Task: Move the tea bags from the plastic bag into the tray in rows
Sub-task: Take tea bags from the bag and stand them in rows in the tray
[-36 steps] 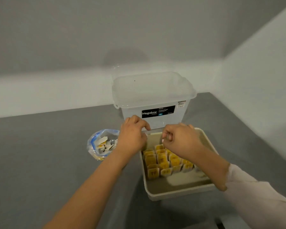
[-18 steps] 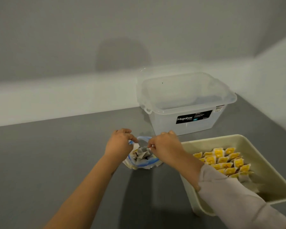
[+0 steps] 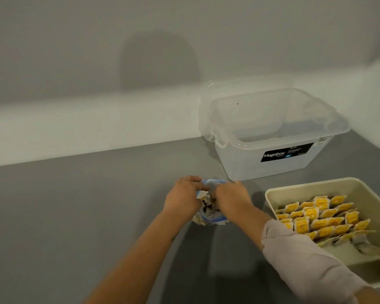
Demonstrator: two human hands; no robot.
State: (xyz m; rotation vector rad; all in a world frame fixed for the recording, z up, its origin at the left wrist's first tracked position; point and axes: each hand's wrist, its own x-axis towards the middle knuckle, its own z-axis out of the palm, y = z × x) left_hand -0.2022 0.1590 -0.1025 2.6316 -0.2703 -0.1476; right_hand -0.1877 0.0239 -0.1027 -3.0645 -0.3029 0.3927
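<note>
A clear plastic bag (image 3: 211, 218) with a blue zip edge sits on the grey table, and tea bags show inside it. My left hand (image 3: 182, 197) grips the bag's left rim. My right hand (image 3: 230, 197) reaches into the bag's mouth with curled fingers; the fingertips are hidden, so whether they hold a tea bag is unclear. To the right stands a cream tray (image 3: 279, 190) holding several yellow-labelled tea bags (image 3: 320, 218) set in rows. My right sleeve covers the tray's near left corner.
A clear Megabox storage box (image 3: 272, 137) with no lid on it stands at the back right, against the white wall. The grey table (image 3: 75, 216) stretches to the left and front of the bag.
Both hands left the tray and went to the plastic bag on its left. The left hand took the rim and the right hand went deeper into the opening. The view swung left.
</note>
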